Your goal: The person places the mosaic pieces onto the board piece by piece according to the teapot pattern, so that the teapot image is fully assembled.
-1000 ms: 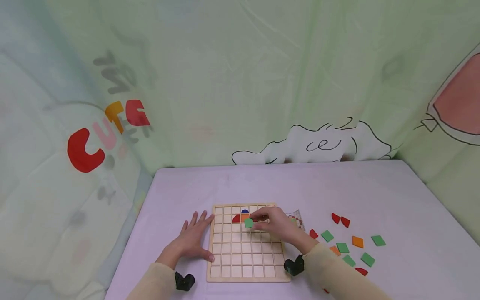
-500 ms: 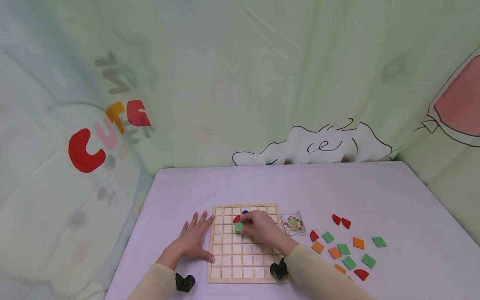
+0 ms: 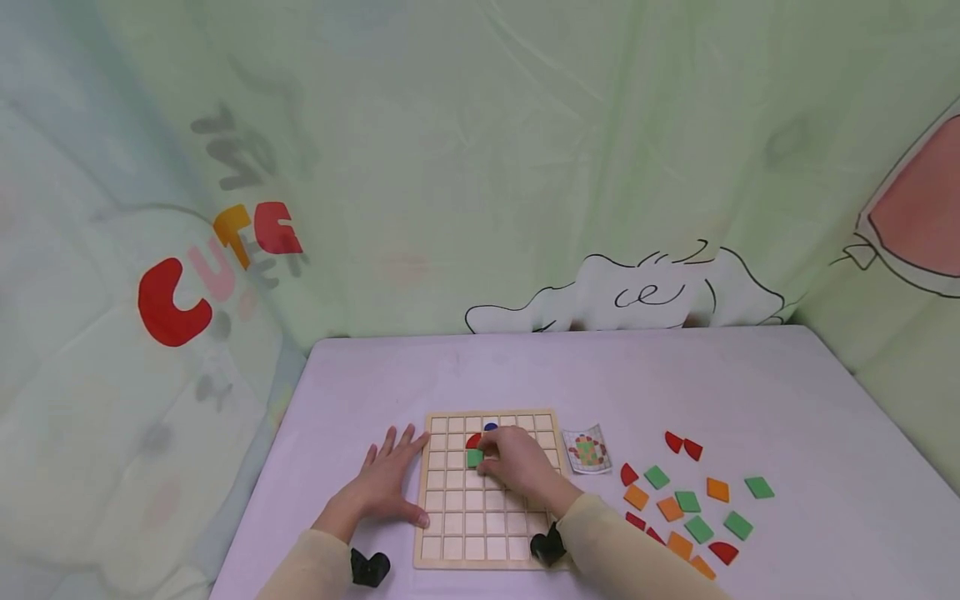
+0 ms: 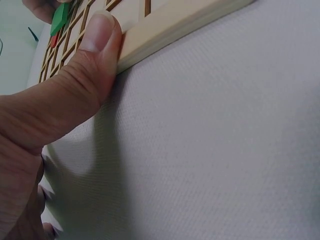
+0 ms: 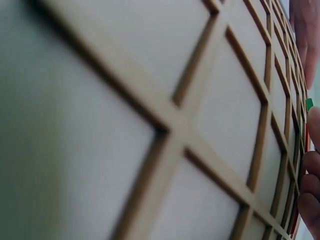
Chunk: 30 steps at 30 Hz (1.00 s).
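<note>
A wooden grid board point(image 3: 453, 522) lies on the table. My left hand point(image 3: 386, 479) rests with spread fingers along its left edge, the thumb point(image 4: 97, 40) on the frame. My right hand point(image 3: 520, 462) pinches a green square tile point(image 3: 474, 458) at a cell just below a red quarter-circle piece point(image 3: 473, 440). In the left wrist view the green tile point(image 4: 60, 18) looks tilted; whether it touches the cell floor I cannot tell. A blue piece point(image 3: 491, 427) sits in the top row. The right hand hides the cells beneath it.
A small printed pattern card point(image 3: 587, 449) lies right of the board. Farther right are scattered loose pieces: several green tiles point(image 3: 699, 528), several orange tiles point(image 3: 671, 508) and several red quarter circles point(image 3: 723, 552). A curtain point(image 3: 450, 167) hangs behind the table.
My right hand has moved left and slightly nearer with the green tile, bringing it to the cell below the red piece. The pattern card has come into full view. My left hand stays put.
</note>
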{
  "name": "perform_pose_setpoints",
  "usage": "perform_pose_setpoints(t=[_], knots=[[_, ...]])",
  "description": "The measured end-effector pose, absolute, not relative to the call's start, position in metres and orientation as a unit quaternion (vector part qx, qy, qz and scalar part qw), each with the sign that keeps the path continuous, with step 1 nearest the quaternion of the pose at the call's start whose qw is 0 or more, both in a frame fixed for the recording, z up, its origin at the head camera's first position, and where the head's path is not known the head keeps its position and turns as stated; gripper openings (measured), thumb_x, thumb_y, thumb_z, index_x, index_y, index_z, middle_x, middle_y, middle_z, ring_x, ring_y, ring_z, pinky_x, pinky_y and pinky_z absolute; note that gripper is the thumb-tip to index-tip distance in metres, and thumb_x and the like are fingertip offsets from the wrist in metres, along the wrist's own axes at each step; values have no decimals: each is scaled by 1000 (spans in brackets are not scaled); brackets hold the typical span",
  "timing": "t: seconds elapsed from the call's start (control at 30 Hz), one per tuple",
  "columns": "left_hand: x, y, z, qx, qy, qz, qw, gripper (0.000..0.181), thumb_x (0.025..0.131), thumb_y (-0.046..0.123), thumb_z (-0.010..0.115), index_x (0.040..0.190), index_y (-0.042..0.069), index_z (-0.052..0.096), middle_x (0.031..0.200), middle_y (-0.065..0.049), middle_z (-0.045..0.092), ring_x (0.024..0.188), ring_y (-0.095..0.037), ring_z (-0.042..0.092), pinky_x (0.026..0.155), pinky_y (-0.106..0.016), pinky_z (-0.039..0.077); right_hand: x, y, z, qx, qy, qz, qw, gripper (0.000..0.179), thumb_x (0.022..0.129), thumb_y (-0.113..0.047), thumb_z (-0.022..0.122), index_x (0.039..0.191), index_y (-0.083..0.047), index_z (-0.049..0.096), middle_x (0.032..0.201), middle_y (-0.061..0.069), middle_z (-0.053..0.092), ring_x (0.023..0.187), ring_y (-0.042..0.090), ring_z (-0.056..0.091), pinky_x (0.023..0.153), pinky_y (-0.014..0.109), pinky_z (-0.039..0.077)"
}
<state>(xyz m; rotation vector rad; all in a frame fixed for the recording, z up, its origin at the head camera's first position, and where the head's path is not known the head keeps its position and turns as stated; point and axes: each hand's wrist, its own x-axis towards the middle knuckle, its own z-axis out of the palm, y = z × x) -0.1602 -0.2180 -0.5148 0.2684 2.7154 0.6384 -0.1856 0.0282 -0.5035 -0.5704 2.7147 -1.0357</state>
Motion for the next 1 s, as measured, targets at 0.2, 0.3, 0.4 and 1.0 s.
perform_pose_setpoints(t=[0.2, 0.3, 0.4, 1.0], knots=[[-160, -218, -514, 95, 956, 223, 167, 129, 56, 46, 99, 161, 15, 31, 171, -16, 19, 159, -44, 5, 125, -69, 7, -184, 27, -507, -189, 918, -339, 76, 22, 83, -10, 84, 102, -3, 76, 95, 5, 76, 86, 15, 66, 78, 34, 58], [-159, -217, -513, 94, 955, 224, 169, 129, 56, 45, 99, 161, 14, 32, 171, -17, 20, 159, -44, 5, 125, -69, 7, -185, 26, -508, -188, 921, -333, 71, 21, 83, -10, 84, 101, -3, 76, 94, 5, 75, 86, 16, 67, 78, 34, 59], [-159, -216, -513, 94, 955, 223, 169, 128, 56, 45, 99, 161, 14, 32, 171, -17, 20, 159, -45, 5, 125, -69, 8, -184, 25, -509, -188, 923, -328, 68, 21, 83, -10, 84, 101, -4, 76, 94, 4, 75, 86, 17, 67, 78, 34, 59], [-160, -217, -512, 93, 956, 220, 172, 127, 57, 45, 99, 161, 15, 31, 171, -17, 19, 159, -44, 4, 126, -68, 6, -184, 27, -509, -198, 915, -344, 68, 18, 86, -4, 79, 103, -3, 78, 98, 7, 77, 91, 19, 69, 81, 37, 60]])
